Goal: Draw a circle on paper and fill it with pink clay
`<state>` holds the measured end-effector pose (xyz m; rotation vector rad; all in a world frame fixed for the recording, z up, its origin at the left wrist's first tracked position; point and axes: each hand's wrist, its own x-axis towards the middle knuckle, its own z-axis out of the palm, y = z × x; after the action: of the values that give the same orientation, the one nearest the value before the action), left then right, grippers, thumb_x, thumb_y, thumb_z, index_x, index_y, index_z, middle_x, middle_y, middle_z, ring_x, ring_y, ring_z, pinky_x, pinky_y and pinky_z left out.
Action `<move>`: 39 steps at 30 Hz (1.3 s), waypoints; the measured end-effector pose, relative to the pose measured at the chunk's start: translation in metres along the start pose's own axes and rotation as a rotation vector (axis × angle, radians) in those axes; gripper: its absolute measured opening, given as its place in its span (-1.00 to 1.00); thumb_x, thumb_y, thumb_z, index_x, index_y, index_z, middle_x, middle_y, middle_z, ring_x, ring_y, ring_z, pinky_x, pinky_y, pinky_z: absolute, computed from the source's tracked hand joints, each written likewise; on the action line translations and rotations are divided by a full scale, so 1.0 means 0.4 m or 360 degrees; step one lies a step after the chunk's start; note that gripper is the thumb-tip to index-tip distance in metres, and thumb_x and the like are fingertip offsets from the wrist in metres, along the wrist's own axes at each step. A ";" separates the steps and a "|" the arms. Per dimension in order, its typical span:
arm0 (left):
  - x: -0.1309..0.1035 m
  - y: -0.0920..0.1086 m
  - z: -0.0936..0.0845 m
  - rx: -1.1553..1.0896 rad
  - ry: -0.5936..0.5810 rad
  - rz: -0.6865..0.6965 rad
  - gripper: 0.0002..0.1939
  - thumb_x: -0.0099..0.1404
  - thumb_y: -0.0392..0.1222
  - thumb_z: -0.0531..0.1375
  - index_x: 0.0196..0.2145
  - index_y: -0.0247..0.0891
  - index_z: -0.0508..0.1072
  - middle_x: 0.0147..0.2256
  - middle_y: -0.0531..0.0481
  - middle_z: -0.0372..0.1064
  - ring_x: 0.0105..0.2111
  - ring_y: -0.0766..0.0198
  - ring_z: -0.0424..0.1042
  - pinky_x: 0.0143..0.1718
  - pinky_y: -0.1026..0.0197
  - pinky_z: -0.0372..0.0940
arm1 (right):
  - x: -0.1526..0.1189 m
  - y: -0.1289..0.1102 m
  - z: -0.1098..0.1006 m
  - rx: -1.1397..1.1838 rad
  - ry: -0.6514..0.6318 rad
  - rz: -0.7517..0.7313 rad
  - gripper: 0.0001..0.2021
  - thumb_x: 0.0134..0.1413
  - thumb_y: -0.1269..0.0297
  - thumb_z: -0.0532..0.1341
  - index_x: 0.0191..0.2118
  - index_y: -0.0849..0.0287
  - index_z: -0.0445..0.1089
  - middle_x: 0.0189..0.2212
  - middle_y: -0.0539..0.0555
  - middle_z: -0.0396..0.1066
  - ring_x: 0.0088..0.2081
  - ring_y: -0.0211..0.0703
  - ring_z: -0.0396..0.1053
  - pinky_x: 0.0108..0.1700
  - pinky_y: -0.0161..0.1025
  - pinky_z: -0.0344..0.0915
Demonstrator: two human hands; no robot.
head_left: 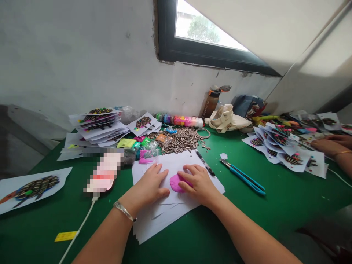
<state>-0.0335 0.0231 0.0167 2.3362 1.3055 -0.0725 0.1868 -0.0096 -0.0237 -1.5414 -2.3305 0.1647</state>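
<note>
A flattened lump of pink modelling clay (176,183) lies on a stack of white paper (165,223). My right hand (198,183) rests over its right side, fingers spread and touching it, with part of the clay hidden beneath. To the left of the clay, my left hand (153,183) lies flat on the paper with its fingers apart and nothing in them. A black pen (205,163) rests at the paper's upper right edge, just past my right hand. Farther right is a blue utility knife (243,178) with its blade out.
Behind the paper are striped sunflower seeds (180,139), clay packets (128,143) and a clay tube row (181,120). Decorated sheets (99,124) are stacked left, more cards (277,143) right. A phone (104,172) trails a cable. Another person's hand (330,145) is at far right.
</note>
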 end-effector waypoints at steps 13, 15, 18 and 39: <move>0.001 0.001 -0.001 -0.0037 0.0028 0.0025 -0.35 0.17 -0.06 0.24 0.19 -0.28 0.26 0.26 -0.30 0.02 0.29 -0.12 -0.09 0.26 -0.09 -0.04 | -0.005 0.019 0.021 0.0125 0.0105 -0.0017 -0.73 0.21 0.10 0.15 -0.03 0.00 0.45 -0.04 0.11 0.38 -0.02 0.01 0.28 0.07 -0.03 0.15; 0.000 0.001 -0.001 -0.0042 0.0017 0.0005 -0.33 0.18 -0.05 0.24 0.21 -0.29 0.24 0.28 -0.32 -0.02 0.30 -0.13 -0.12 0.26 -0.11 -0.05 | -0.007 0.019 0.021 0.0125 0.0123 -0.0018 -0.66 0.21 0.09 0.15 0.07 0.00 0.39 -0.03 0.12 0.38 -0.01 0.02 0.27 0.08 -0.02 0.14; -0.001 0.001 -0.001 -0.0045 0.0011 -0.0005 -0.32 0.17 -0.03 0.24 0.21 -0.28 0.23 0.29 -0.31 -0.04 0.31 -0.15 -0.15 0.26 -0.13 -0.06 | -0.008 0.014 0.015 0.0098 0.0099 -0.0038 -0.65 0.22 0.07 0.14 0.09 -0.06 0.38 -0.01 0.11 0.37 0.01 0.03 0.24 0.08 0.01 0.12; -0.006 0.007 0.020 0.0065 0.0134 0.0074 -0.39 0.17 0.01 0.22 0.14 -0.23 0.29 0.19 -0.25 0.12 0.26 -0.15 -0.02 0.22 -0.08 0.00 | -0.009 0.026 0.013 0.0091 0.0022 -0.0067 -0.62 0.23 0.04 0.10 0.12 -0.06 0.35 0.02 0.12 0.36 0.02 0.05 0.25 0.08 0.03 0.12</move>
<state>-0.0312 0.0169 0.0112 2.4268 1.3001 0.0143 0.1954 -0.0084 -0.0321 -1.4606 -2.3249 0.2076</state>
